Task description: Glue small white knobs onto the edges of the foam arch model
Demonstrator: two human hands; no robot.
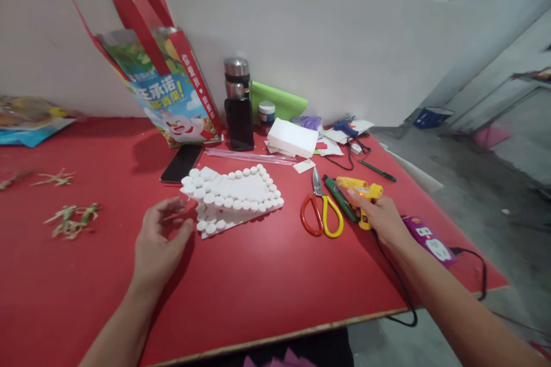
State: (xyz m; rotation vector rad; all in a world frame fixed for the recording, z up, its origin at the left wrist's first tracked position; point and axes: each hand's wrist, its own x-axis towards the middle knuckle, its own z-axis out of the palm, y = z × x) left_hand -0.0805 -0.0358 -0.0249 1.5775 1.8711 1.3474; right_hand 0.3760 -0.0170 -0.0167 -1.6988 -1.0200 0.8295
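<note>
On the red table stands a white foam-like model (pixel 245 188), edged with rows of small white discs. My left hand (pixel 162 235) is beside its left end, thumb and fingers apart, with nothing held. My right hand (pixel 381 212) grips a yellow hot glue gun (pixel 373 190) at the right side of the table; its nozzle points left. Left of it lies a green-handled tool (pixel 340 198). Scissors (pixel 317 198) with one red and one yellow handle lie between the model and that tool.
Behind are a shopping bag (pixel 172 86), phone (pixel 183 163), dark upright phone-like object (pixel 240 123), steel flask (pixel 236 71), and white block (pixel 293 136). A purple power strip (pixel 428 241) lies at right, its cord over the edge. Straw-like figures (pixel 73 221) lie left.
</note>
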